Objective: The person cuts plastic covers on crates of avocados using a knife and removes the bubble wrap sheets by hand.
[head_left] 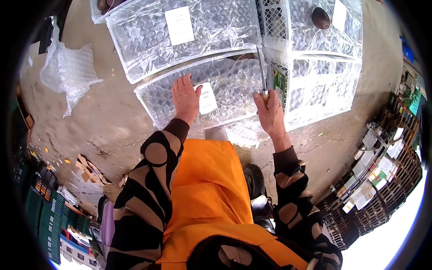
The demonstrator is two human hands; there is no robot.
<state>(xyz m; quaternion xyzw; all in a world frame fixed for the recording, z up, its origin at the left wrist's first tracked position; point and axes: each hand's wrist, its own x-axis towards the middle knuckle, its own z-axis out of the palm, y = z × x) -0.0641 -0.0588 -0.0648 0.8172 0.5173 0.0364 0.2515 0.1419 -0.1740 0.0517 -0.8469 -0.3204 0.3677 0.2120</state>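
Observation:
My left hand [185, 98] lies with its fingers stretched out on the bubble-wrap cover of a white crate [157, 96], beside a white paper label [207, 98]. My right hand [271, 113] grips the wooden handle of a long, thin metal blade [262, 72]. The blade points away from me along the right end of the crate, near the gap to the neighbouring crates. A dark strip of the contents shows at the crate's far edge. Whether the blade touches the wrap, I cannot tell.
Another wrapped crate [139, 38] adjoins on the far side, and more wrapped crates [321, 85] stand to the right. One dark round fruit-like object [321, 18] rests on top there. Loose bubble wrap [69, 72] and torn cardboard [90, 170] lie on the floor. Pallets [382, 193] stand at right.

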